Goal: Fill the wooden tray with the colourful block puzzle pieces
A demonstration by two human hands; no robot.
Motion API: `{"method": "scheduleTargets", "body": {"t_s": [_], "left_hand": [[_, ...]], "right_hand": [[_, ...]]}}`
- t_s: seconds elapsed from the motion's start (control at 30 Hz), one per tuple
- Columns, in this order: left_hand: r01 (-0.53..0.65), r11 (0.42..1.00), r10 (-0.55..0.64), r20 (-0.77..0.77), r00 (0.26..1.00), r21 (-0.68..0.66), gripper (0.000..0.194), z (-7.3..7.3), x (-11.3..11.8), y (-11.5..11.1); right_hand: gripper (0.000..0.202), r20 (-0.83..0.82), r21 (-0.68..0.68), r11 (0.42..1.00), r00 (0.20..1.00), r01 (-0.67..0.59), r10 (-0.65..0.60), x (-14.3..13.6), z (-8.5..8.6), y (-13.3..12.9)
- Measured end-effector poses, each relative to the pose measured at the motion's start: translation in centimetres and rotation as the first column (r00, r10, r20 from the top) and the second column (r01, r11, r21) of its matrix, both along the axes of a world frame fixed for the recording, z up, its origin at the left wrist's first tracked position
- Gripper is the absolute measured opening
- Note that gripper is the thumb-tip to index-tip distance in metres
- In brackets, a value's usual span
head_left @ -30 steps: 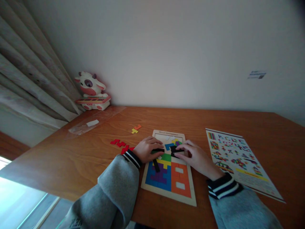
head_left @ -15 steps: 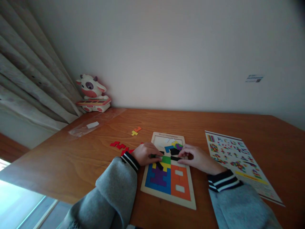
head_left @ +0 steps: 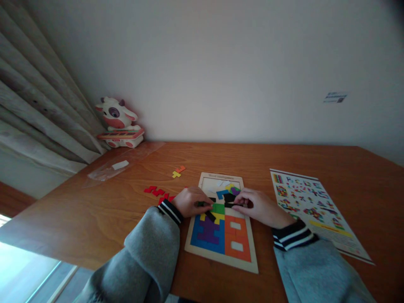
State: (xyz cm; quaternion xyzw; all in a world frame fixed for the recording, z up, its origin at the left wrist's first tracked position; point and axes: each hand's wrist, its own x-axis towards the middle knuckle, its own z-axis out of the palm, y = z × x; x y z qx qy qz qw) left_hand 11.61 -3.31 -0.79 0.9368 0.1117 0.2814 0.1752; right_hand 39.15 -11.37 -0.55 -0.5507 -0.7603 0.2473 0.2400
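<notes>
A wooden puzzle board (head_left: pixel 221 261) lies in front of me, its near half filled with blue, purple, yellow, green and orange pieces. My right hand (head_left: pixel 257 206) pinches a long black puzzle piece (head_left: pixel 229 205) at the board's right side, beside the green piece (head_left: pixel 218 208). Over the left edge rests my left hand (head_left: pixel 191 201), fingers closed; a dark green patch shows between them, but I cannot make out what it is. Below its fingertips lies a black piece (head_left: pixel 210 216) on top of the yellow one. Loose blue (head_left: pixel 221 194) and purple pieces (head_left: pixel 235 191) lie at the far end.
Several red pieces (head_left: pixel 158 192) lie left of the board, with a yellow piece (head_left: pixel 176 174) and an orange piece (head_left: pixel 180 168) farther back. A printed pattern sheet (head_left: pixel 315 210) is on the right. A plastic bag (head_left: pixel 104 172) and a cow toy (head_left: pixel 120 122) stand back left.
My right hand has turned slightly and its black piece sits a little nearer the green piece. The left hand stays nearly in place. The whole view has shifted slightly.
</notes>
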Motion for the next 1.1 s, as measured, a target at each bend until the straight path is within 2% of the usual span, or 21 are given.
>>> {"method": "scheduleTargets", "body": {"t_s": [0.27,0.47,0.63,0.87,1.0,1.1], "left_hand": [[-0.015,0.999,0.014,0.029,0.999,0.029,0.017,0.1,0.1,-0.1],[-0.119,0.989,0.115,-0.056,0.992,-0.083,0.024,0.0,0.1,-0.4],[-0.136,0.985,0.129,-0.076,0.989,-0.107,0.023,-0.3,0.2,-0.4],[-0.129,0.988,0.125,-0.057,0.991,-0.081,0.023,-0.2,0.4,-0.4],[-0.188,0.981,0.187,-0.022,0.982,-0.058,0.022,-0.3,0.3,-0.4],[-0.218,0.974,0.217,-0.025,0.976,-0.056,0.022,-0.5,0.2,-0.4]], "right_hand": [[0.022,0.106,0.226,0.974,0.994,-0.022,-0.002,-0.1,-0.3,-0.1],[0.021,0.148,0.275,0.961,0.986,0.030,-0.074,-0.5,-0.6,0.0],[0.017,0.095,0.309,0.947,0.987,0.091,-0.126,-0.9,-0.9,0.0],[0.014,0.062,0.365,0.931,0.998,0.006,-0.030,-1.6,-1.3,0.1],[0.011,0.063,0.312,0.947,0.996,-0.078,0.062,-1.8,-1.2,-0.1],[0.017,0.056,0.263,0.960,0.995,-0.094,0.082,-2.2,-1.0,-0.4]]}}
